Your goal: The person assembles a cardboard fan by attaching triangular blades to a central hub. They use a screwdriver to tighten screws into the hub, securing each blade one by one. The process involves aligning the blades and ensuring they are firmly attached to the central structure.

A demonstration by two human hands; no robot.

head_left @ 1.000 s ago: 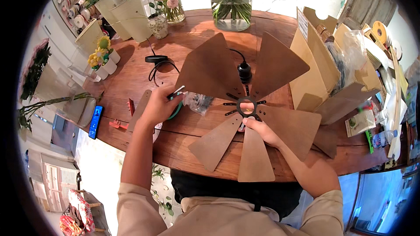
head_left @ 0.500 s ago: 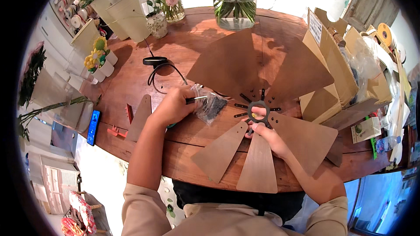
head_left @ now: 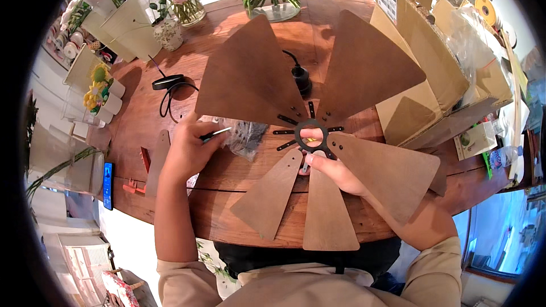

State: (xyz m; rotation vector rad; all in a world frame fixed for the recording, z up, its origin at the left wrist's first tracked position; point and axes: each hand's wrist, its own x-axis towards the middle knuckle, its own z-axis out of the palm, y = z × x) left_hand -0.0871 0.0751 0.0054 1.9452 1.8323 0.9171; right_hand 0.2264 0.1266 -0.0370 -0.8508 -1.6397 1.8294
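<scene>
My right hand [head_left: 335,173] grips the dark ring-shaped hub [head_left: 298,135] of a fan-like frame, thumb on top and fingers showing through and under the ring. Several brown wedge-shaped blades spread from it: two large ones, one a far-left blade [head_left: 244,73] and one a far-right blade [head_left: 369,59], and others toward me, such as the near blade [head_left: 330,216]. Short black slotted arms [head_left: 284,132] with no blade stick out on the hub's left. My left hand [head_left: 190,145] is closed on a screwdriver [head_left: 220,132], its metal shaft pointing right beside a clear plastic bag [head_left: 245,143] of small dark parts.
A black lamp socket [head_left: 301,81] with cord lies behind the blades. Left are a loose blade [head_left: 157,162], red plastic pieces [head_left: 133,186] and a phone [head_left: 108,186]. Open cardboard boxes [head_left: 415,62] stand right; a glass vase [head_left: 270,2] and flower pots line the back.
The view has shifted, moving the scene leftward. The bladed frame looks tilted up more, and the lamp socket now shows between its blades. The screwdriver tip has drawn back slightly from the bag.
</scene>
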